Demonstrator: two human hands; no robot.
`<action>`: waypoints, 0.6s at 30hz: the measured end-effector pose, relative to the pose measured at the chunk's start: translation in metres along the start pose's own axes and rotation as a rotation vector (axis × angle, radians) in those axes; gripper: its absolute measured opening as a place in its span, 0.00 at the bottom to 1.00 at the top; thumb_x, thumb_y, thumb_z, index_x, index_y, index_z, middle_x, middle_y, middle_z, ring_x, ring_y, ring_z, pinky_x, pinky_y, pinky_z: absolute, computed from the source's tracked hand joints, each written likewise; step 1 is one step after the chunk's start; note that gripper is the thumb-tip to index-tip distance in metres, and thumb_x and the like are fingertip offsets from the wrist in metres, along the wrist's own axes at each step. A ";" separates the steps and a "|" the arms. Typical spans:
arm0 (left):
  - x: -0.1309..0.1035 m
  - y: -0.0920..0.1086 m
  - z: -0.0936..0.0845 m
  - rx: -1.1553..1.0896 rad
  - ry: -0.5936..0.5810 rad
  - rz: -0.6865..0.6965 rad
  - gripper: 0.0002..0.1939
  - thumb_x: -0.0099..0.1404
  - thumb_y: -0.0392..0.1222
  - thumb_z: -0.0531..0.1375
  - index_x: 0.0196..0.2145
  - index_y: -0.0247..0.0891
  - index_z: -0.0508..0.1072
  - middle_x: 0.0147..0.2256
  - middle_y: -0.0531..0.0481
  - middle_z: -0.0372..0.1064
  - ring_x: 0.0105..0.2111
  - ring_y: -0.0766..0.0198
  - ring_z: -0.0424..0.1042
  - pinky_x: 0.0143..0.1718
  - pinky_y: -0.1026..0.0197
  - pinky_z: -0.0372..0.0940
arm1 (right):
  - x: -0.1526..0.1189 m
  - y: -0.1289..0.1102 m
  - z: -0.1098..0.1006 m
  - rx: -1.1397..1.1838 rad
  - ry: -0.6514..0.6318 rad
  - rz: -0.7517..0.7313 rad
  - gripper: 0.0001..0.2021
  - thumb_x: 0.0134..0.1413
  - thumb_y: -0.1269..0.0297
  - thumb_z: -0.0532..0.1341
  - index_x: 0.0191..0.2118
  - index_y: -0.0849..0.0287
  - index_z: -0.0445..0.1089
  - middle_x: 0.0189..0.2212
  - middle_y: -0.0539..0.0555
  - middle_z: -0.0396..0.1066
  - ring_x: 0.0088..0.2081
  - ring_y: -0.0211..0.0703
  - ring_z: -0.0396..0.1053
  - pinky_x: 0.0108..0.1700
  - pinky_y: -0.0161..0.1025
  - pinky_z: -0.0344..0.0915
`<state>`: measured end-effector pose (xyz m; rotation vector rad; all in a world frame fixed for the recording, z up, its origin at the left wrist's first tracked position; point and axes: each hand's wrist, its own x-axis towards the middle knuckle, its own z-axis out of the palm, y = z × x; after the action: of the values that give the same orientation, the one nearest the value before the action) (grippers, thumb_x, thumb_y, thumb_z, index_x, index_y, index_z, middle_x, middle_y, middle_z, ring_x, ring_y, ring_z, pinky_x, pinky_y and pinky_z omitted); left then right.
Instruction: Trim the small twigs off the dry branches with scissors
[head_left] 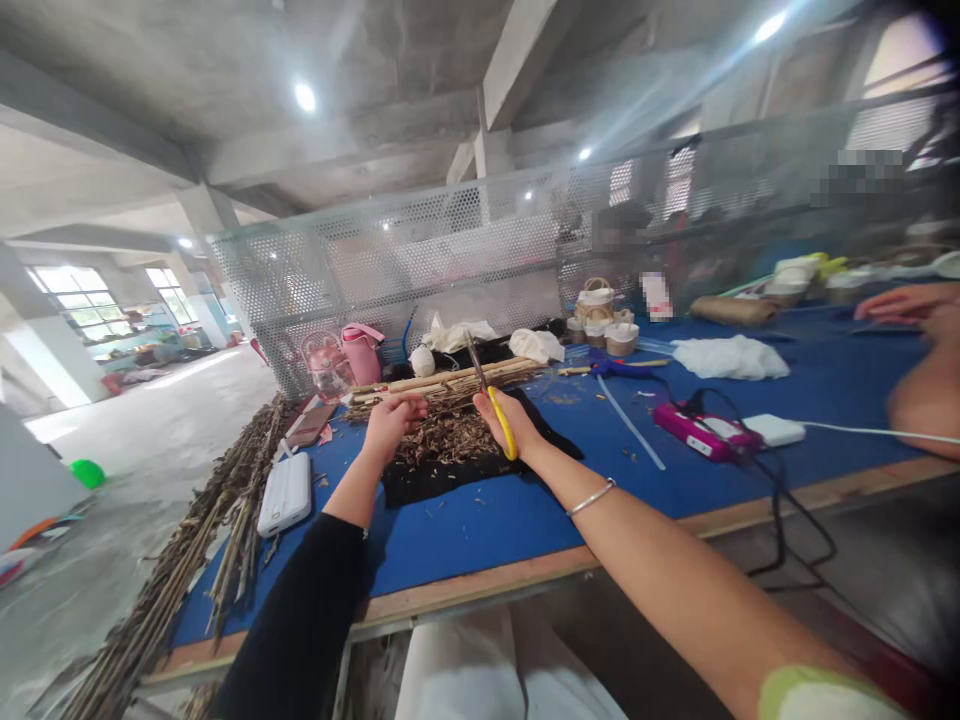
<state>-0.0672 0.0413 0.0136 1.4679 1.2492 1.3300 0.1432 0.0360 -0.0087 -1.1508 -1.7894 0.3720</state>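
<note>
My right hand (pixel 510 420) is closed round a pair of scissors (pixel 494 405) with yellow handles, its blades pointing up and away from me. To its left, my left hand (pixel 394 420) has its fingers pinched together; whatever is between them is too small to make out. Both hands are above a black cloth (pixel 442 484) on the blue table. On that cloth lies a heap of short, dry brown plant pieces (pixel 450 436). Just behind it, long pale sticks (pixel 442 380) lie across the table.
Bundled dry stalks (pixel 217 510) run along the table's left end, beside a white power bank (pixel 286 494). On the right are a glue gun (pixel 619 366), a magenta power strip (pixel 705 432) and white cloth (pixel 731 356). Another person's hand (pixel 911 303) is at far right.
</note>
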 end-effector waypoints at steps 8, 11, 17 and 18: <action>-0.014 -0.013 0.004 -0.141 -0.095 -0.108 0.13 0.54 0.44 0.57 0.35 0.33 0.70 0.34 0.43 0.73 0.33 0.63 0.72 0.28 0.67 0.64 | -0.004 -0.006 -0.001 -0.113 -0.071 -0.070 0.23 0.54 0.42 0.45 0.28 0.58 0.59 0.25 0.53 0.65 0.28 0.41 0.63 0.31 0.33 0.56; -0.023 -0.011 0.009 -0.149 -0.122 -0.105 0.13 0.51 0.41 0.61 0.34 0.33 0.68 0.31 0.45 0.73 0.27 0.66 0.72 0.21 0.70 0.59 | -0.004 -0.006 -0.001 -0.109 -0.069 -0.057 0.23 0.53 0.42 0.45 0.28 0.58 0.60 0.25 0.53 0.66 0.29 0.41 0.64 0.31 0.33 0.55; -0.034 -0.008 0.026 -0.196 -0.135 -0.100 0.19 0.51 0.36 0.60 0.42 0.34 0.61 0.28 0.47 0.72 0.24 0.68 0.71 0.19 0.71 0.55 | -0.004 -0.002 0.004 -0.221 -0.063 0.052 0.22 0.52 0.42 0.48 0.26 0.57 0.61 0.22 0.51 0.65 0.26 0.39 0.62 0.28 0.33 0.54; -0.034 -0.008 0.029 -0.206 -0.133 -0.093 0.20 0.52 0.36 0.60 0.43 0.34 0.60 0.28 0.47 0.72 0.25 0.68 0.71 0.20 0.71 0.56 | -0.004 -0.002 0.004 -0.231 -0.060 0.064 0.21 0.52 0.43 0.49 0.26 0.57 0.61 0.22 0.51 0.65 0.25 0.39 0.62 0.28 0.33 0.54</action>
<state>-0.0386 0.0114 -0.0057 1.3158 1.0493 1.2385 0.1389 0.0326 -0.0120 -1.3729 -1.8875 0.2434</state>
